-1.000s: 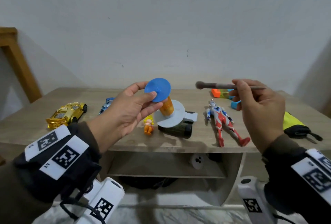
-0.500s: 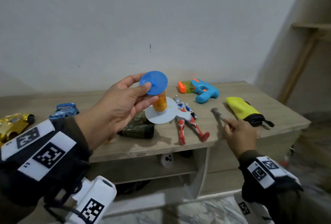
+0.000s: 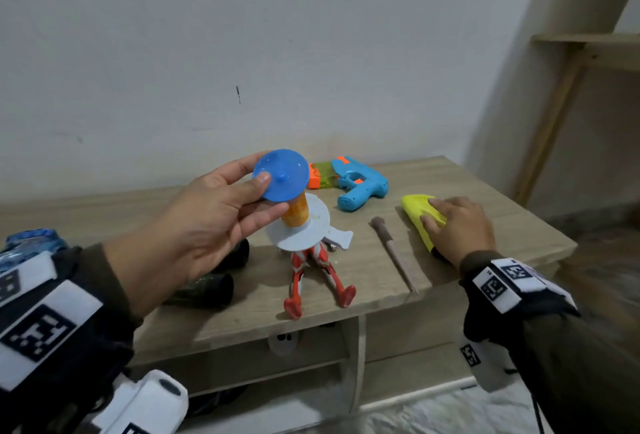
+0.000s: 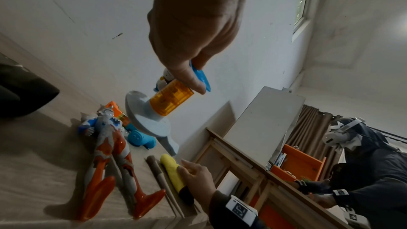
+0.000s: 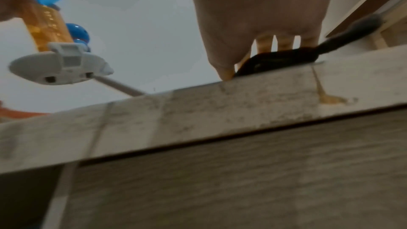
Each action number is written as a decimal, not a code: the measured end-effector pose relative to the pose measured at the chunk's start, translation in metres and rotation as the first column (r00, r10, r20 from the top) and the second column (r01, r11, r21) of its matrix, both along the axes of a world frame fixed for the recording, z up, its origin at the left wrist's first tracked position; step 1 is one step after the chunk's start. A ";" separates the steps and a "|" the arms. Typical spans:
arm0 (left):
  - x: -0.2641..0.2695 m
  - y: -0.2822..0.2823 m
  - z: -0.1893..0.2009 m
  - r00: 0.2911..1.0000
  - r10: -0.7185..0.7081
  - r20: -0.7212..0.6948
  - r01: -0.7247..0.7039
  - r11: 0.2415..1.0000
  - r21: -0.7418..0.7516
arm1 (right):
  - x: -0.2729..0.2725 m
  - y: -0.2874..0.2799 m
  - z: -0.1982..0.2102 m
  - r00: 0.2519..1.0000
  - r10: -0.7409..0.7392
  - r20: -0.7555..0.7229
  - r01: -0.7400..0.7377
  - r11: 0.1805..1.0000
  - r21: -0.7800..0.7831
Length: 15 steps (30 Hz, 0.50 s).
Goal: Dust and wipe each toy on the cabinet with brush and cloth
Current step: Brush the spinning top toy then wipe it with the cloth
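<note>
My left hand (image 3: pixel 266 191) holds a toy (image 3: pixel 281 175) up above the cabinet, thumb and fingers pinching its blue disc top. Below the disc are an orange clear cylinder and a white round base (image 4: pixel 152 124). The brush (image 3: pixel 394 253) lies loose on the cabinet top, right of a red and silver action figure (image 3: pixel 313 270). My right hand (image 3: pixel 431 213) rests on the folded yellow cloth (image 3: pixel 417 205) near the cabinet's right end, fingers laid over it. The right wrist view shows the cloth's black end (image 5: pixel 277 60) under those fingers.
A blue and orange water gun (image 3: pixel 356 184) lies at the back of the wooden cabinet (image 3: pixel 502 198). A dark binocular-like toy (image 3: pixel 207 288) and a blue car (image 3: pixel 31 243) sit to the left. Another person (image 4: pixel 363 163) shows at a wooden shelf on the right.
My right hand has laid the brush down on the cabinet and moved right onto the yellow cloth. My head has turned right. The left hand still holds the toy up.
</note>
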<state>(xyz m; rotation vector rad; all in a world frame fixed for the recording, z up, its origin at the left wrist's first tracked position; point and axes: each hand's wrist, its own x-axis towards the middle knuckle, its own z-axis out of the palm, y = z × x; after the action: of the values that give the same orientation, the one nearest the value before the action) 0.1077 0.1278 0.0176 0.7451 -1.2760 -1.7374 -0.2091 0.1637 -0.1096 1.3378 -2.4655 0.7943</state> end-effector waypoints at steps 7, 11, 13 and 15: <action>-0.008 -0.004 -0.001 0.999 -0.042 0.001 0.042 0.999 -0.020 | -0.009 -0.019 -0.010 0.997 0.013 0.072 -0.024 0.988 0.155; -0.007 -0.003 -0.001 0.999 -0.041 -0.004 0.041 0.999 -0.025 | -0.003 -0.014 -0.007 0.997 0.025 0.069 -0.030 0.998 0.063; -0.003 -0.002 -0.001 0.999 -0.038 -0.014 0.037 0.999 -0.021 | 0.003 -0.007 0.001 0.985 0.010 0.170 -0.007 1.000 -0.015; 0.001 -0.001 0.001 0.999 -0.038 -0.021 0.038 0.999 -0.023 | 0.014 0.004 0.019 0.963 0.011 0.269 0.023 0.992 -0.123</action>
<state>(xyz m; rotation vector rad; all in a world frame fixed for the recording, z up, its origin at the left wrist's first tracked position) 0.1092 0.1271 0.0190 0.6915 -1.3003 -1.7543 -0.1949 0.1678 -0.0909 1.2492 -2.5660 1.1791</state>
